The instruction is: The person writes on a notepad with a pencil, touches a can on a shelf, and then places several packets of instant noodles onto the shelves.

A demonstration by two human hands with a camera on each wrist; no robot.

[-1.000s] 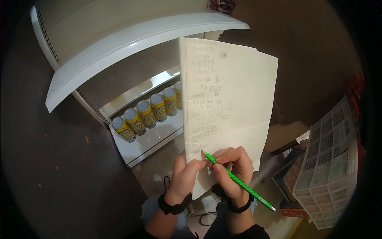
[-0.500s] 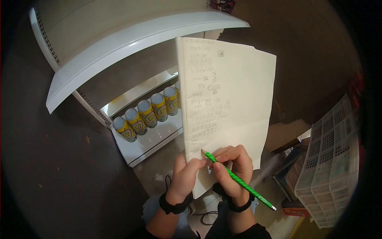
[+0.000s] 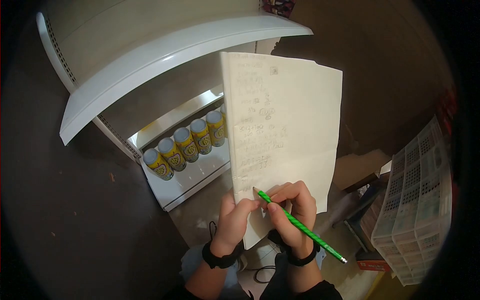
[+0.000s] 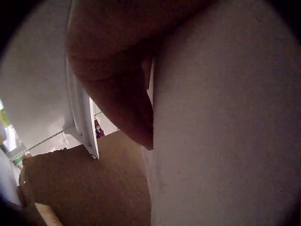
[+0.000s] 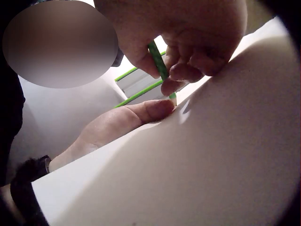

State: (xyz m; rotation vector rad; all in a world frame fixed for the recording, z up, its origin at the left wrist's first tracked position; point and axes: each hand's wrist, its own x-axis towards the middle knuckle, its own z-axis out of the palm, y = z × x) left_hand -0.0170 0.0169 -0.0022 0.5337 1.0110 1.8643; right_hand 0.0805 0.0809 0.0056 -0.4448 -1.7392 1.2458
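Observation:
My right hand pinches a green striped pencil, its tip on the page low on the left side. The page belongs to a white paper notebook with a folded left edge, covered in faint pencilled sums along that side. My left hand grips the notebook's lower left edge, thumb on the page and the other fingers behind it, hidden in the head view. In the right wrist view the pencil runs down between thumb and fingers, close to the left thumb.
Several yellow cans stand in a row on a white lower shelf behind the notebook. Above it curves a white upper shelf. At the right is a white plastic crate, with cardboard beside it.
The notebook's upper part has tipped slightly left and down in the head view. Both hands keep their hold, and the pencil tip stays at nearly the same spot on the page.

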